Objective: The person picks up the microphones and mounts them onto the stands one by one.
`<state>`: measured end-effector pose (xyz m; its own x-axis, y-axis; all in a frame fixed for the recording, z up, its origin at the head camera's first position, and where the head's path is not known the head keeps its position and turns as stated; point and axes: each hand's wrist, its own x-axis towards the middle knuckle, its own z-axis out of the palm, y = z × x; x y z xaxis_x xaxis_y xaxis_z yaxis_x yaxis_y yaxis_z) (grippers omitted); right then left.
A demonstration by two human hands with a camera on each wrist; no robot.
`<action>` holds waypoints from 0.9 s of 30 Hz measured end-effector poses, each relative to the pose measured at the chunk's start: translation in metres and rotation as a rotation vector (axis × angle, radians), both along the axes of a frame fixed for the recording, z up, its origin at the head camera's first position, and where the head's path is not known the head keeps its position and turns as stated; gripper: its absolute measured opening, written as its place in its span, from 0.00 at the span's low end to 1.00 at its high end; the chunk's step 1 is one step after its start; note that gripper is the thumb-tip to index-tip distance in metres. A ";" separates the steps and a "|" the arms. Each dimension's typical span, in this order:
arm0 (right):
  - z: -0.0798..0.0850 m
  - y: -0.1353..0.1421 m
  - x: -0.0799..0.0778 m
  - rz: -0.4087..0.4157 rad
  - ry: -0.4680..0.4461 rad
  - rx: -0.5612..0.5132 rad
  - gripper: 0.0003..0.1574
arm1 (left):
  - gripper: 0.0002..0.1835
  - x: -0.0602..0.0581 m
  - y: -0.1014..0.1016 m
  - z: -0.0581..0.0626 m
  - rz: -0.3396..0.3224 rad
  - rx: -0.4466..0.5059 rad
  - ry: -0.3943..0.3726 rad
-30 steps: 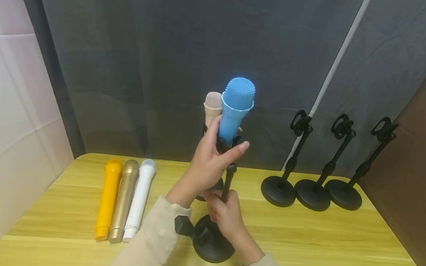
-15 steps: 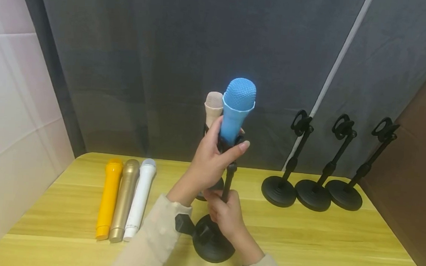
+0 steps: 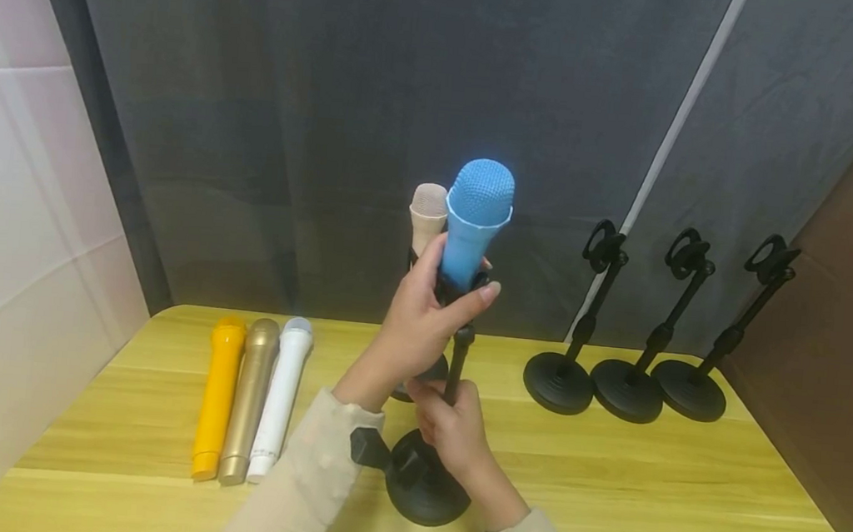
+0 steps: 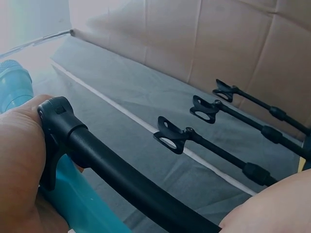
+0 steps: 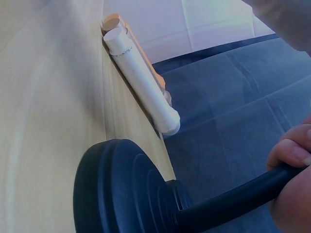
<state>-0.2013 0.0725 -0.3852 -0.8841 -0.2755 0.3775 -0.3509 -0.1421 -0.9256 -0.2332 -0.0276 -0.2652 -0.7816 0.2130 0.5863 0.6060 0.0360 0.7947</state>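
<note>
We've L hand (image 3: 418, 315) fingers wrapped round blue mic (image 3: 473, 228) at clip (image 4: 58, 109) of stand (image 3: 458, 364); R hand (image 3: 453, 431) fingers clamped on post (image 5: 233, 208); best we brace post firmly, seat mic squarely w/o twisting; can't quite tell if base (image 3: 427, 496) touches counter (image 3: 604, 489).

microphones (image 3: 481, 193): 5 | black stands (image 3: 427, 496): 5 | wooden table (image 3: 619, 498): 1

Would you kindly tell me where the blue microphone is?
In the head view, the blue microphone is just right of centre, held by the left hand at the top of a black stand; a beige microphone is behind it, slightly left.
</note>
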 end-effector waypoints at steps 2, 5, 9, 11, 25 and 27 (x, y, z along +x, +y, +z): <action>0.000 0.000 0.000 0.000 0.001 0.000 0.34 | 0.29 0.000 0.000 0.000 0.004 -0.003 0.004; 0.001 -0.001 0.000 0.001 0.001 -0.002 0.34 | 0.28 0.000 -0.001 0.001 0.009 -0.009 0.013; 0.001 -0.001 0.000 0.004 -0.002 -0.002 0.34 | 0.27 0.000 -0.001 0.001 0.014 -0.018 0.020; 0.001 -0.001 0.000 0.003 -0.002 -0.001 0.34 | 0.26 0.000 -0.001 0.002 0.015 -0.022 0.021; 0.001 0.000 0.000 -0.003 -0.008 0.002 0.33 | 0.22 0.001 0.000 0.000 -0.035 0.019 0.002; 0.001 -0.001 0.000 -0.001 -0.009 -0.003 0.32 | 0.20 0.001 0.001 0.000 -0.061 0.044 -0.007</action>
